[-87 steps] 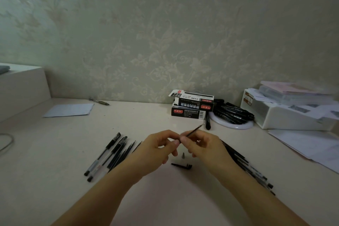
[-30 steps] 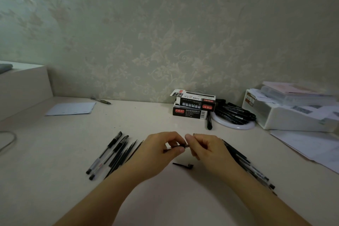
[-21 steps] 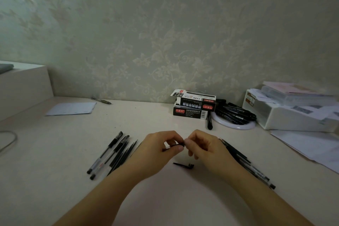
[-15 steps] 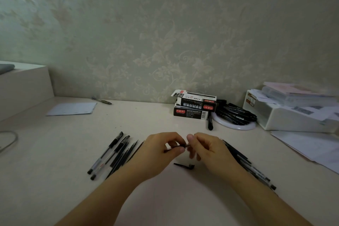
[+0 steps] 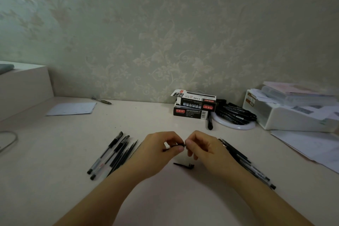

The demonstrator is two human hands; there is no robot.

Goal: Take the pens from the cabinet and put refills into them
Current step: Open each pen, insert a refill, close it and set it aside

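Floral wallpaper backs a pale desk (image 5: 165, 198) where the left hand (image 5: 157, 154) and right hand (image 5: 205, 149) pinch opposite ends of one pen (image 5: 176, 146) just above a loose black cap (image 5: 184, 165), between two pen groups (image 5: 110, 154).

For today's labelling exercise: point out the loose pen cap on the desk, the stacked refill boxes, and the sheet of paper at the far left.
pen cap (image 5: 184, 165), head view, on its black clip.
refill boxes (image 5: 190, 113), head view, front face of the lower box.
sheet of paper (image 5: 71, 108), head view, middle of the sheet.
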